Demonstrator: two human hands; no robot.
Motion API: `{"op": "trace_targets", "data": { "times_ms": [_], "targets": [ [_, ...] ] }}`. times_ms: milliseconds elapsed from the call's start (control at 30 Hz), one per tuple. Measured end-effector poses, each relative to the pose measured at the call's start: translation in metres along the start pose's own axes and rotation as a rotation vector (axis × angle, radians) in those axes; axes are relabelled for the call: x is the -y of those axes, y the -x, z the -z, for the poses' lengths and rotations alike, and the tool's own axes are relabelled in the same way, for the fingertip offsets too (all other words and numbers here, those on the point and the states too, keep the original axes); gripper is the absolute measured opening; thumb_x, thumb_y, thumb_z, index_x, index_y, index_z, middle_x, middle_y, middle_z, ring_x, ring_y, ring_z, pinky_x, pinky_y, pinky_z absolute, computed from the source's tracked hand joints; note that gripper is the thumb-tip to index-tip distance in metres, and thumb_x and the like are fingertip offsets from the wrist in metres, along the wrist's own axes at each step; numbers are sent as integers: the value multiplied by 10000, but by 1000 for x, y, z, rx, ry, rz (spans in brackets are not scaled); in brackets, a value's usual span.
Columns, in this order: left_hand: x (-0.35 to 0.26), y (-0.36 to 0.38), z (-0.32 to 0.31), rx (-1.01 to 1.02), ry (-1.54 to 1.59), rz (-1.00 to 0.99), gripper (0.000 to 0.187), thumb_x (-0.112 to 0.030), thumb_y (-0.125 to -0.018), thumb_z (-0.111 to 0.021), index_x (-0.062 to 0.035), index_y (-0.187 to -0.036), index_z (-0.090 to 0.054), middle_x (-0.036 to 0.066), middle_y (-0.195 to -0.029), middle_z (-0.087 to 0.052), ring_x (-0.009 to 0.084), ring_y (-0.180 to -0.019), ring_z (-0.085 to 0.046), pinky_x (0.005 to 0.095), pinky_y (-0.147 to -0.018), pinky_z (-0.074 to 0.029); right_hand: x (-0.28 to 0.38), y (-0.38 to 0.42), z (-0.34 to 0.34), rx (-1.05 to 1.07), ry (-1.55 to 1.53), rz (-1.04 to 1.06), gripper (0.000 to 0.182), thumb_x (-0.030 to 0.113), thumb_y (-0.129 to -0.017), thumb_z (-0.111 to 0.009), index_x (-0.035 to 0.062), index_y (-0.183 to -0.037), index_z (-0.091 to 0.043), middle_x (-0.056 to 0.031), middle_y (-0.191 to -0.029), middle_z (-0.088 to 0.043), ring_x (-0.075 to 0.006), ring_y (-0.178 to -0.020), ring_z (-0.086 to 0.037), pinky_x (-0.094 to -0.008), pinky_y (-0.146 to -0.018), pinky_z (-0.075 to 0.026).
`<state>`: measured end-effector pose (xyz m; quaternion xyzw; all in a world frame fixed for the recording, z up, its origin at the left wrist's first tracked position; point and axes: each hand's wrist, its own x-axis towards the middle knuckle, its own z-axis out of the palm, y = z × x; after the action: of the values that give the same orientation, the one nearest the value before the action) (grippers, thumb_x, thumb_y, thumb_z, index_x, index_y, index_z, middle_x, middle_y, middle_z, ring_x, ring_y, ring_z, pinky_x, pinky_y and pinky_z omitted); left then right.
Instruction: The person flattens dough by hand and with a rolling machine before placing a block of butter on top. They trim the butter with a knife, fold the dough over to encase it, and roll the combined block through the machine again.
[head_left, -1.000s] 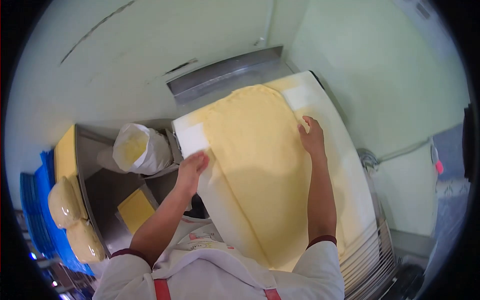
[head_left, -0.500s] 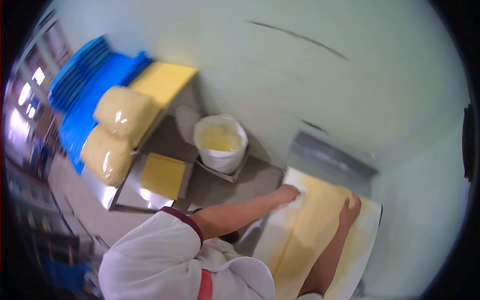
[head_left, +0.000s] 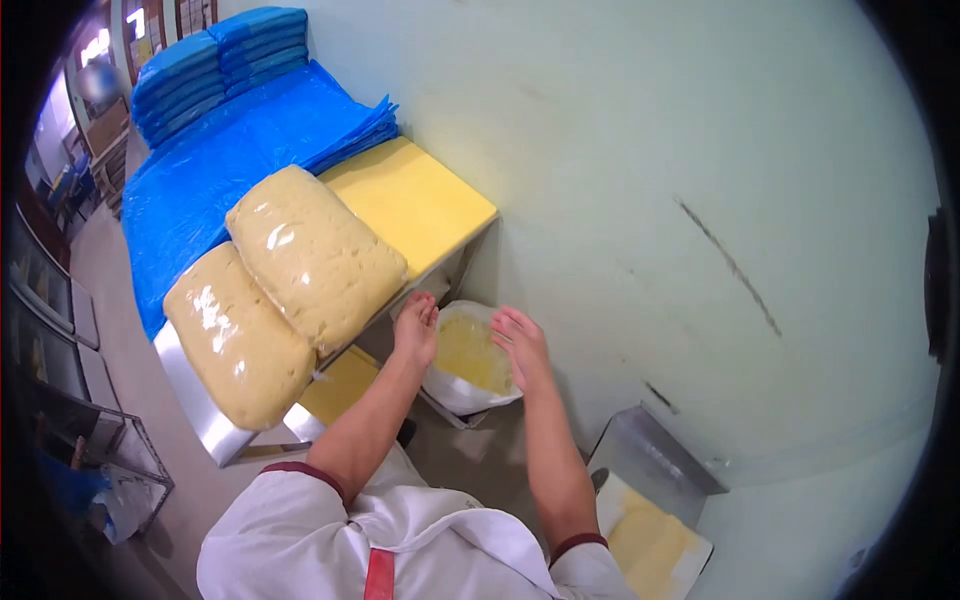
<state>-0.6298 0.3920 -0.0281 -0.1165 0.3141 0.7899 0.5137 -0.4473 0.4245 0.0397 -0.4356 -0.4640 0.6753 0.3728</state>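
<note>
My left hand point(head_left: 416, 328) is raised near the table edge, palm turned inward, fingers extended and holding nothing. My right hand point(head_left: 520, 345) faces it, fingers stretched out and also without an object. Between and beyond them stands a white bag-lined bin point(head_left: 468, 392) with yellow contents point(head_left: 470, 350). Left of my hands, two wrapped blocks of beige dough point(head_left: 315, 255) point(head_left: 235, 335) lie on the metal table point(head_left: 200, 400). A flat yellow sheet stack point(head_left: 410, 200) is beyond them.
Blue plastic sheets point(head_left: 230, 150) cover the table's far part, with stacked blue packages point(head_left: 220, 70) behind. A lower yellow stack point(head_left: 345, 385) lies under the table edge. At lower right is a white surface point(head_left: 690, 565) with a yellow layer point(head_left: 650, 535). A wall runs along the right.
Both hands have left the yellow-covered white surface and are now up near the bin. The view has turned left, bringing the table and dough blocks closer.
</note>
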Motion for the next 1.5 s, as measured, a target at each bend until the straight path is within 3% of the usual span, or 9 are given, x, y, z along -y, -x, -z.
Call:
{"op": "trace_targets", "data": {
  "times_ms": [167, 367, 667, 767, 867, 967, 1067, 1267, 1500],
  "targets": [
    [0, -36, -2, -4, 128, 144, 247, -185, -954, -549, -49, -1159, -571, 73, -1192, -612, 192, -1111, -575, 335, -1007, -431, -14, -134, -75, -120, -347, -183, 358, 147, -931, -568, -41, -1226, -492, -158, -1153, -565, -260, -1076, -557, -414, -938, -461],
    [12, -62, -18, -15, 148, 181, 392, -366, -930, -608, -65, -1177, -570, 52, -1176, -612, 161, -1084, -583, 319, -966, -477, -17, -194, -106, -305, -417, -243, 133, 77, -856, -592, 29, -960, -525, -82, -971, -528, -209, -948, -505, -411, -880, -416],
    [4, -64, -45, -142, 180, 227, 468, -428, -897, -632, -87, -1203, -538, 53, -1130, -606, 164, -1037, -589, 316, -938, -494, 15, -198, -125, -335, -364, -292, 219, 117, -870, -591, 19, -1047, -507, -88, -1023, -498, -232, -967, -479, -470, -895, -411],
    [7, -69, -49, -98, 237, 193, 443, -394, -895, -644, -108, -1216, -534, 61, -1103, -600, 166, -1011, -586, 314, -933, -495, 3, -219, -121, -433, -656, -370, 280, 130, -880, -577, 0, -1108, -480, -111, -1055, -488, -245, -1006, -480, -467, -891, -425],
    [5, -74, -57, -70, 297, 152, 410, -367, -906, -633, -127, -1224, -535, 66, -1078, -589, 158, -985, -579, 306, -921, -495, 24, -224, -139, -342, -325, -416, 343, 170, -889, -582, -5, -1157, -459, -157, -1140, -489, -239, -1033, -476, -416, -877, -449],
    [-1, -72, -65, -62, 277, 128, 391, -374, -938, -579, -114, -1226, -534, 63, -1058, -585, 146, -958, -575, 289, -889, -496, 14, -229, -133, -449, 273, -106, 334, 231, -882, -617, -14, -1089, -521, -167, -1054, -574, -211, -891, -562, -329, -740, -503],
    [2, -76, -62, -109, 170, 156, 395, -397, -971, -514, -80, -1204, -542, 49, -1002, -600, 133, -885, -585, 274, -818, -502, -3, -239, -105, -115, 477, -254, 306, 280, -888, -623, -14, -963, -583, -121, -832, -634, -175, -653, -594, -282, -558, -490],
    [7, -83, -71, -100, 136, 136, 340, -385, -999, -463, -75, -1056, -591, -7, -798, -606, 100, -695, -580, 250, -671, -497, 5, -241, -117, -9, 627, -387, 299, 284, -938, -552, 7, -835, -599, -61, -676, -602, -146, -509, -561, -278, -446, -427],
    [21, -73, -56, 9, 130, 212, 193, -252, -985, -507, -78, -987, -590, -7, -757, -581, 97, -660, -557, 250, -643, -487, -35, -252, -102, -117, 770, -42, 272, 219, -922, -545, 31, -735, -606, -14, -614, -551, -91, -486, -464, -253, -435, -334]
  ]
}}
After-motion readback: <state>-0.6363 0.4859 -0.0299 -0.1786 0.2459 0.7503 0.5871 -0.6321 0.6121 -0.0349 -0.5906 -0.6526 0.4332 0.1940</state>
